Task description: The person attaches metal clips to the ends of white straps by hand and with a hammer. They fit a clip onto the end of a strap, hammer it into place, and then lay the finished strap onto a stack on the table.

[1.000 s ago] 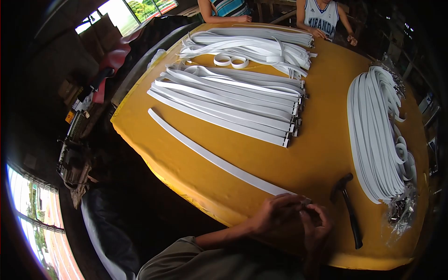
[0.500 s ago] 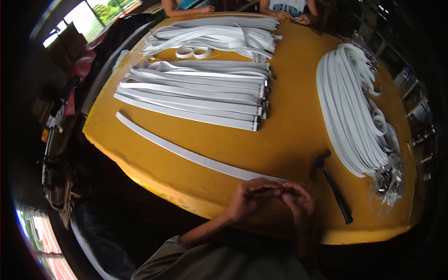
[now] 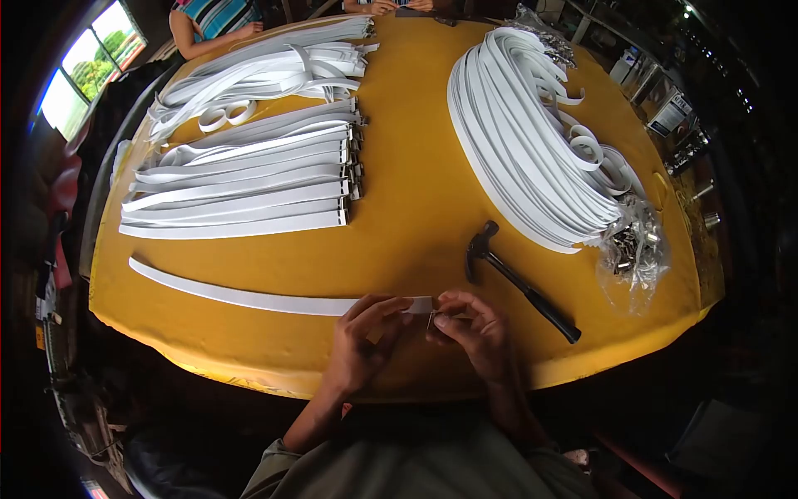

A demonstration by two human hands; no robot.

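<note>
A single white strap (image 3: 249,295) lies in a slight curve along the near side of the table, its right end between my hands. My left hand (image 3: 364,337) is closed on the strap a little short of that end. Right at the strap's end, my right hand (image 3: 478,334) pinches a small metal buckle (image 3: 431,322) between thumb and fingers; the fingers partly hide it. A claw hammer (image 3: 528,288) with a black handle lies on the table just beyond my right hand, head pointing away.
The yellow-covered table (image 3: 407,200) bears a row of buckled white straps (image 3: 241,195) and looser straps (image 3: 249,79) behind it. A large strap bundle (image 3: 515,141) lies right, beside a plastic bag of metal parts (image 3: 632,254). Two people sit at the far edge, one with a striped top (image 3: 220,18).
The view has swung right, shifting the table's contents leftward. My hands have moved apart, and the strap's end and the metal buckle now show between them.
</note>
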